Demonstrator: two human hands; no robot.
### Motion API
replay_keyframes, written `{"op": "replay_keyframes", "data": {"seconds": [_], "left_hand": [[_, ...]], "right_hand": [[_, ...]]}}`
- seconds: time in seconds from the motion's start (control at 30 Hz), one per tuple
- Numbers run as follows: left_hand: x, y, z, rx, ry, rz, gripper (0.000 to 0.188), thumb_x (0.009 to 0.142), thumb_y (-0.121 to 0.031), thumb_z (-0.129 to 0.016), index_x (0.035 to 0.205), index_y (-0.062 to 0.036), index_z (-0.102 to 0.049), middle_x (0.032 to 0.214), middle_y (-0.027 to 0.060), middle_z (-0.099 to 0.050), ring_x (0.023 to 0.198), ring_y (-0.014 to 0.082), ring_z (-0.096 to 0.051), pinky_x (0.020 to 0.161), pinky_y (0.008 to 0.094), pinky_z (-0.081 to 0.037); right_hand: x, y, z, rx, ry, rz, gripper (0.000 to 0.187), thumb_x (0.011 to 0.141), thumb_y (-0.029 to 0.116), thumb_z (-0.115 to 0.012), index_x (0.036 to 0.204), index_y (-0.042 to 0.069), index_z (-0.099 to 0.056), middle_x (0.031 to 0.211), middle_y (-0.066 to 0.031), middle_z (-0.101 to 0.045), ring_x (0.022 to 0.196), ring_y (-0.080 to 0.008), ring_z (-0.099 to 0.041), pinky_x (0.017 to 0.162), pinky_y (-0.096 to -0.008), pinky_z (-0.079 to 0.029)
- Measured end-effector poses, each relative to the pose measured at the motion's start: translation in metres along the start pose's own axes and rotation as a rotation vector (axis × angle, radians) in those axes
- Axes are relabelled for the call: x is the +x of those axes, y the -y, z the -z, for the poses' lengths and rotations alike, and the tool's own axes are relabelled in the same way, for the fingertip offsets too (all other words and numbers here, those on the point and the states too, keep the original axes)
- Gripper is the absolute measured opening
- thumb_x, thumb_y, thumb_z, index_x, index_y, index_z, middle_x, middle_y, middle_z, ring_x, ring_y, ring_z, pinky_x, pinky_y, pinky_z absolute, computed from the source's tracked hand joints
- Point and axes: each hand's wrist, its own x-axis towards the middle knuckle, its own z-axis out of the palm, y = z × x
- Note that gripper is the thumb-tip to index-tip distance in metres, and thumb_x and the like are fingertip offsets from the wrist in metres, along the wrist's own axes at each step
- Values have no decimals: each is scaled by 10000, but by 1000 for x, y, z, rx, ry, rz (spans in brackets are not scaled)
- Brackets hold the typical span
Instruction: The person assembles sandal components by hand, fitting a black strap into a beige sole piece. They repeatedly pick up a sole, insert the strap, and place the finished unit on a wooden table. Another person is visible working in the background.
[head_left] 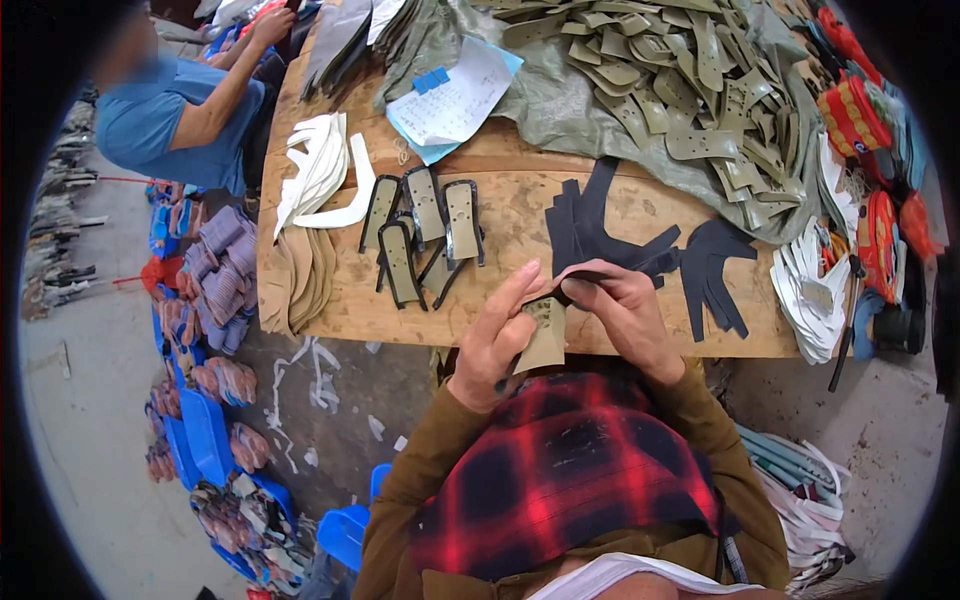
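Note:
Close to my body, at the table's front edge, my left hand (497,345) grips an olive panel with small punched holes (545,340). My right hand (630,312) pinches a dark strip or edge at the panel's upper end; the fingers partly hide it. Just beyond, to the left, several olive panels with black edging (460,220) lie in a loose overlapping pile. Black forked cut pieces (600,215) are spread past my right hand, with a second black stack (712,265) beside them.
A heap of olive panels (690,90) rests on a grey-green sheet at the back right. White curved pieces (318,170), tan pieces (297,275) and a written paper (455,100) lie on the wooden table. Blue crates (203,435) stand on the left floor, near a seated person (180,120).

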Motion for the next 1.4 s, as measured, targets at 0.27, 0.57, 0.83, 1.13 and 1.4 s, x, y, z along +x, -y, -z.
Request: {"op": "replay_keyframes", "data": {"seconds": [0.27,0.57,0.83,1.13,1.4], "left_hand": [[4,2,-3,75,10,36,234,849,44,-651,966,22,-450,1365,361,-457,1101,430,-629,888,428,-553],[-1,16,-20,154,-30,105,233,807,86,-643,947,27,-468,1336,301,-527,1065,391,-653,853,386,-557],[-1,17,-24,266,-7,112,333,718,69,-682,973,-14,-485,1154,194,-635,958,367,-657,763,380,-542],[-1,16,-28,344,53,173,324,724,58,-690,984,-23,-516,1065,161,-657,917,354,-652,735,386,-529],[22,-13,-16,-202,138,619,241,923,-135,-635,1111,10,-599,991,178,-667,836,346,-658,695,396,-510]], "right_hand": [[-8,-2,-16,-322,-188,234,122,942,31,-602,1008,-50,-665,781,-128,-674,678,-131,-621,615,-259,-488],[-10,-3,-23,-380,-241,288,133,948,16,-585,1043,-49,-652,870,-142,-694,710,-168,-669,645,-278,-514],[-16,5,-22,-275,-243,224,162,968,30,-550,1063,-43,-659,867,-84,-704,730,-75,-611,657,-232,-488],[-26,25,-18,-161,-274,151,244,1001,70,-467,1104,-52,-651,1032,-92,-692,830,-107,-637,831,-250,-498],[-3,0,28,31,76,-52,198,962,80,-572,1065,-38,-692,863,-21,-591,725,-82,-535,662,-233,-445]]}}
